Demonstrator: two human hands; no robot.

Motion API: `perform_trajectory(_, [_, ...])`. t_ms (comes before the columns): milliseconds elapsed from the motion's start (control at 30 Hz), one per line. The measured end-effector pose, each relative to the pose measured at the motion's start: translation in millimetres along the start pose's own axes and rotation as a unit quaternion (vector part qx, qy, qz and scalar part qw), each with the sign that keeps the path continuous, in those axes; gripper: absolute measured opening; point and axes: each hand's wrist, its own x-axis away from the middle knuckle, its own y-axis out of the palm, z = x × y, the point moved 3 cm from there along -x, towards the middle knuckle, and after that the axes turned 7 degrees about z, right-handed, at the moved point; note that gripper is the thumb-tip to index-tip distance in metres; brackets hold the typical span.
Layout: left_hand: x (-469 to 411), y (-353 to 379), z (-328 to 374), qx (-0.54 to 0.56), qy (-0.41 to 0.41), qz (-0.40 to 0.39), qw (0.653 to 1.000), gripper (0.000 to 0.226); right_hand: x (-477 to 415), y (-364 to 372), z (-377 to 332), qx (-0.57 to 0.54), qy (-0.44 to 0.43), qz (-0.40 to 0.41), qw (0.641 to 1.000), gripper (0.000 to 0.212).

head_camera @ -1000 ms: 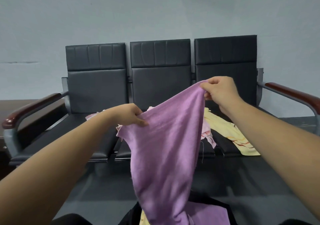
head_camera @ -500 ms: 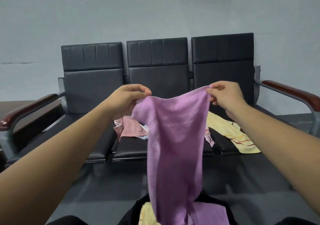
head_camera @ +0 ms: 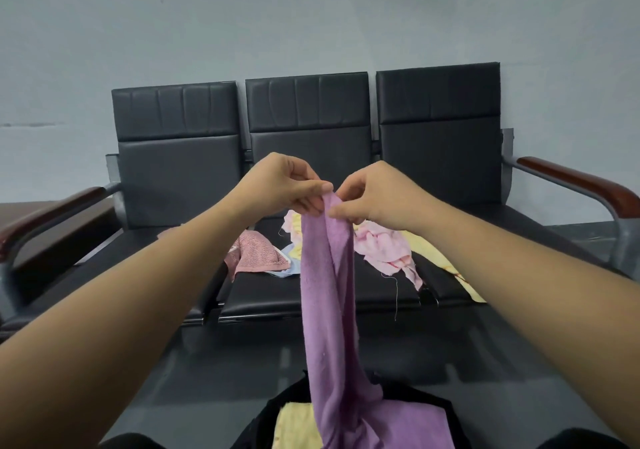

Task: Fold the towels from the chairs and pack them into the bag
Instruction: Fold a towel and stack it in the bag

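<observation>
Black chairs (head_camera: 308, 119) against a grey wall, loose towels (head_camera: 384, 244) heaped on the seats. Left hand (head_camera: 280, 185) and right hand (head_camera: 377, 196) side by side, both pinching the top of the purple towel (head_camera: 329, 293), which hangs down onto the black bag (head_camera: 436, 403).

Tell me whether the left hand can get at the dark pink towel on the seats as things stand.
Probably not yet: the left hand pinches the top of the purple towel beside the right hand. Nothing lies between it and the dark pink towel just below.
</observation>
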Motion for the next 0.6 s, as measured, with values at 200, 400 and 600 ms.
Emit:
perform_trajectory(200, [1,-11,-10,-0.095,0.008,-0.013,0.995,0.03,-2,-9,20,-0.067,0.019,0.027,0.997,0.011])
perform_trajectory(400, [4,-24,-43,-0.223,-0.037,-0.079,0.971,0.074,-3,-22,27,-0.105,0.025,0.092,0.99,0.019])
perform_trajectory(600, [2,-26,-46,-0.169,-0.056,-0.035,0.983,0.042,-4,-25,43,0.001,0.036,0.095,0.995,0.013])
